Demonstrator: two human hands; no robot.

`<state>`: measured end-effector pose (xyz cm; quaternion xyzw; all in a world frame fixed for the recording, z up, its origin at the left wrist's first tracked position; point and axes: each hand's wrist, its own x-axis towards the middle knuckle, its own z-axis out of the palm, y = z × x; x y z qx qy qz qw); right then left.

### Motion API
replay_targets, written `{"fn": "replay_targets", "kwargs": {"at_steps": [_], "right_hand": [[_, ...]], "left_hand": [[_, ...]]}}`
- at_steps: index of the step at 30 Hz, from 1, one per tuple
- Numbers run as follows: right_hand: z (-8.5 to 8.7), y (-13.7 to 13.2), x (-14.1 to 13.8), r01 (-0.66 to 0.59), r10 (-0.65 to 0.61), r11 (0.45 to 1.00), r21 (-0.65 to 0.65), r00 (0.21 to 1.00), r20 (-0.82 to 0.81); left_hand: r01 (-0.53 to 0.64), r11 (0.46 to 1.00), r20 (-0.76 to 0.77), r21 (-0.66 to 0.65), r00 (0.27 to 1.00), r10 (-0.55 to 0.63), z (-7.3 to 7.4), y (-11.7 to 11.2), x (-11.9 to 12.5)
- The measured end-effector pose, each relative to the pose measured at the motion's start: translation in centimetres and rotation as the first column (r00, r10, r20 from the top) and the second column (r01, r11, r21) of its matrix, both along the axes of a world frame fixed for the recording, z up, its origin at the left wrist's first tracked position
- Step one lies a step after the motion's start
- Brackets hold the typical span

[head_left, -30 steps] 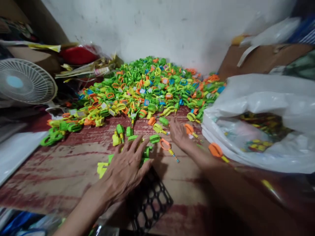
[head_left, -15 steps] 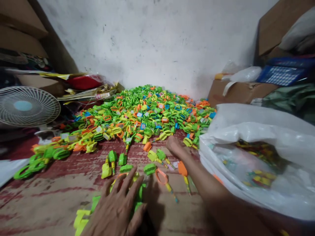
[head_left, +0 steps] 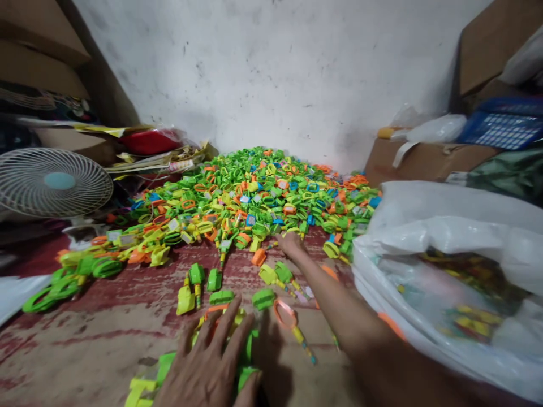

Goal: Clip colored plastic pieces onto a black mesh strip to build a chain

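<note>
My left hand (head_left: 212, 356) lies palm down in front, fingers spread over a cluster of green and yellow watch-shaped plastic pieces (head_left: 248, 345), partly hidden under it. My right hand (head_left: 292, 244) reaches forward to the near edge of a big pile of similar pieces (head_left: 254, 192) in green, yellow, orange and blue. Its fingers look curled together beside a yellow piece (head_left: 292, 230); what they hold, if anything, is hidden. Between the hands lie a green piece (head_left: 263, 298), an orange loop with a banded yellow stick (head_left: 299, 330), and a yellow piece (head_left: 268, 274).
An open white sack (head_left: 382, 282) with small colourful items inside stands at right, under my right forearm's side. A fan (head_left: 59, 181) is at left. Cardboard boxes (head_left: 428, 161) and a blue basket (head_left: 504, 124) sit behind the sack. A wall (head_left: 271, 73) closes the back.
The view has shifted slightly, moving most things a little to the right. My right hand has edged left along the pile's front edge. My left hand stays spread over its cluster.
</note>
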<state>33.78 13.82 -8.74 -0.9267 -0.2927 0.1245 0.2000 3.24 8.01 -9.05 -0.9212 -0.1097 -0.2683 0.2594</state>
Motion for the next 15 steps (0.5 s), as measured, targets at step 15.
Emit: {"fn": "replay_targets", "kwargs": {"at_steps": [15], "right_hand": [[2.4,-5.4,-1.8,-0.114,0.090,0.984,0.133,0.980,0.177]], "left_hand": [[-0.228,0.826,-0.313,-0.515,0.947,0.066,3.3,-1.8,0.2]]}}
